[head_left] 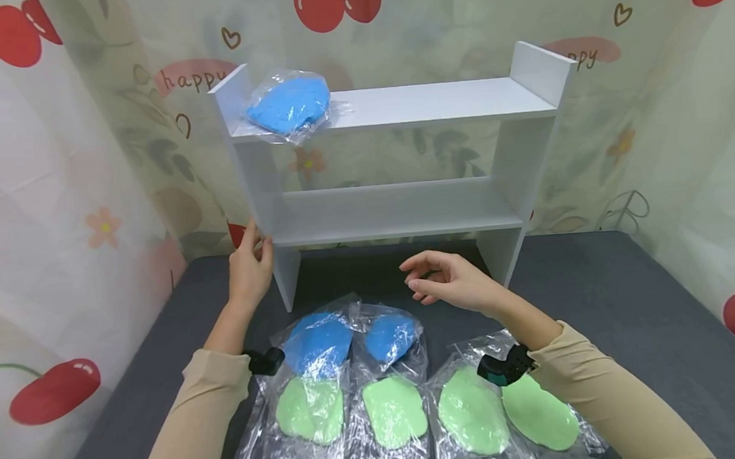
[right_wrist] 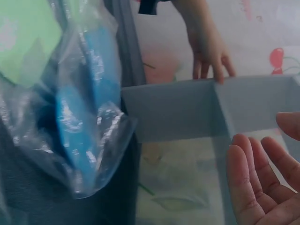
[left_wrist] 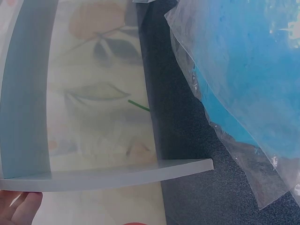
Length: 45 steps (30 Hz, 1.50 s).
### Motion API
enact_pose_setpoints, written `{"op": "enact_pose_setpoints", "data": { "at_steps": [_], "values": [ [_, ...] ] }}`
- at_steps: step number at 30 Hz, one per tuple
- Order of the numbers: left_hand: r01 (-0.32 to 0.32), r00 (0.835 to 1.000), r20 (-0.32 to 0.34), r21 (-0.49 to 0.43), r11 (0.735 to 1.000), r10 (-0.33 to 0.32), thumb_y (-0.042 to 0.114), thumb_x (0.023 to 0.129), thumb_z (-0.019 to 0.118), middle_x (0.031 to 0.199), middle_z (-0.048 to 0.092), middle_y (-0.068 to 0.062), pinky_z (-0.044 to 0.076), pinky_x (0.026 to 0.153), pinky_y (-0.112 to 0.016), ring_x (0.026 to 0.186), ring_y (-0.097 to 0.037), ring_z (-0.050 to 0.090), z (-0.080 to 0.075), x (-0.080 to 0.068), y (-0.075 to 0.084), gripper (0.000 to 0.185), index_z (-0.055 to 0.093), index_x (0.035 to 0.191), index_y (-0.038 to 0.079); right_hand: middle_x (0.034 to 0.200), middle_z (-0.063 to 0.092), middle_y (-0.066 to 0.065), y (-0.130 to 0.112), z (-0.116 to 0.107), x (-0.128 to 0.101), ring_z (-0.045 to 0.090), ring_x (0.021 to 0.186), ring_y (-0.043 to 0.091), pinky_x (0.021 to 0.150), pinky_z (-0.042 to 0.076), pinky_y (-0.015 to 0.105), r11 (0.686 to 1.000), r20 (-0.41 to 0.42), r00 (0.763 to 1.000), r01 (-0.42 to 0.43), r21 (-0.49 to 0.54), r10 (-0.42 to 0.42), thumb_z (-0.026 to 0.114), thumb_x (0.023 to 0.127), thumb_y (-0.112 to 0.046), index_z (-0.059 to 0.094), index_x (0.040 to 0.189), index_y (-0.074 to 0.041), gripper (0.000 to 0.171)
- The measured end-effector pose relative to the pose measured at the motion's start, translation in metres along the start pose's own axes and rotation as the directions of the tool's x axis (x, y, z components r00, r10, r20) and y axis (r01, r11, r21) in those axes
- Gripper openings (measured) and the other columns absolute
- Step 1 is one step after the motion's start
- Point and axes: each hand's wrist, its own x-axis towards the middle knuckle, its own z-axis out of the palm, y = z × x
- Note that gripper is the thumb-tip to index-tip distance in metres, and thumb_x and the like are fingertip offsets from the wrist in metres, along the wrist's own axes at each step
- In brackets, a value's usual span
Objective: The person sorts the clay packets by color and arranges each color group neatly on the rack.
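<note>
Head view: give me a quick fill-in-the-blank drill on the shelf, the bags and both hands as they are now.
1. The bag on the top board of the white shelf holds ____ clay.
2. The left hand holds the shelf's ____ side panel.
3. The right hand hovers above the table, holding ____.
4. On the table lie two blue bags and ____ green bags.

Missing words: blue; left; nothing; four
</note>
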Motion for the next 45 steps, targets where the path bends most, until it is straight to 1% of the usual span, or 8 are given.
{"op": "enact_pose_setpoints", "data": {
  "at_steps": [5,10,18,23,30,36,39,45],
  "values": [
    [0.004,1.0,0.005,-0.002,1.0,-0.004,0.011,0.098,0.043,0.136,0.05,-0.022,0.051,0.074,-0.046,0.107,-0.039,0.062,0.0,0.0,0.0,0.056,0.023,0.15,0.018,0.111,0.059,0.018,0.022,0.003,-0.007,0.066,0.093,0.025,0.08,0.056,0.032,0.999,0.009,0.999,-0.048,-0.024,0.049,0.059,0.092,-0.023,0.053,0.126,-0.006,0.039],
    [0.009,1.0,0.0,0.004,1.0,-0.009,0.012,0.098,0.044,0.136,0.051,-0.021,0.051,0.071,-0.043,0.106,-0.038,0.062,0.0,0.0,-0.001,0.056,0.023,0.15,0.019,0.108,0.059,0.018,0.039,0.006,-0.011,0.065,0.09,0.02,0.08,0.055,0.032,0.996,0.01,0.997,-0.073,-0.052,0.074,0.06,0.092,-0.025,0.053,0.126,-0.005,0.04],
    [0.015,1.0,-0.005,0.008,1.0,-0.015,0.013,0.098,0.043,0.135,0.052,-0.021,0.051,0.071,-0.044,0.105,-0.038,0.063,0.001,0.0,-0.001,0.056,0.024,0.15,0.02,0.107,0.059,0.014,0.059,0.011,-0.012,0.061,0.097,0.035,0.083,0.054,0.037,0.992,0.016,0.993,-0.118,-0.05,0.119,0.059,0.092,-0.025,0.053,0.126,-0.004,0.041],
    [0.016,1.0,-0.015,0.007,1.0,-0.016,0.013,0.098,0.044,0.134,0.053,-0.021,0.052,0.073,-0.046,0.104,-0.038,0.063,0.001,0.0,-0.002,0.056,0.024,0.149,0.02,0.109,0.06,0.014,0.064,0.014,-0.01,0.061,0.098,0.035,0.083,0.053,0.038,0.987,0.021,0.988,-0.149,-0.052,0.151,0.06,0.092,-0.026,0.053,0.126,-0.005,0.041],
    [0.015,0.999,-0.035,-0.02,1.0,-0.016,0.013,0.097,0.046,0.135,0.052,-0.02,0.051,0.067,-0.038,0.103,-0.036,0.065,0.002,0.001,-0.001,0.056,0.026,0.149,0.021,0.109,0.06,0.015,0.071,0.014,-0.005,0.062,0.098,0.032,0.083,0.054,0.038,0.984,0.007,0.985,-0.171,-0.052,0.171,0.06,0.091,-0.024,0.053,0.126,-0.003,0.041],
    [0.035,0.999,-0.034,-0.044,0.998,-0.036,0.017,0.097,0.047,0.131,0.053,-0.024,0.054,0.074,-0.047,0.102,-0.037,0.064,0.0,0.004,0.0,0.054,0.029,0.148,0.018,0.11,0.06,0.016,0.08,0.014,-0.003,0.063,0.097,0.024,0.084,0.054,0.038,0.977,-0.006,0.98,-0.201,-0.066,0.201,0.06,0.092,-0.023,0.051,0.127,0.001,0.044],
    [0.048,0.998,-0.036,-0.029,0.998,-0.049,0.02,0.097,0.049,0.129,0.055,-0.026,0.053,0.079,-0.051,0.101,-0.039,0.065,0.0,0.005,0.0,0.053,0.031,0.147,0.015,0.112,0.059,0.017,0.083,0.015,-0.003,0.062,0.099,0.026,0.085,0.053,0.04,0.973,-0.001,0.975,-0.22,-0.064,0.221,0.06,0.092,-0.023,0.05,0.128,0.001,0.045],
    [0.053,0.997,-0.049,0.035,0.998,-0.051,0.022,0.098,0.048,0.125,0.059,-0.022,0.053,0.076,-0.051,0.099,-0.038,0.066,0.002,0.006,0.002,0.049,0.036,0.145,0.017,0.112,0.058,0.016,0.089,0.02,-0.002,0.062,0.094,0.022,0.081,0.052,0.038,0.966,-0.003,0.968,-0.25,-0.069,0.251,0.061,0.09,-0.023,0.049,0.129,0.001,0.046]
  ]
}}
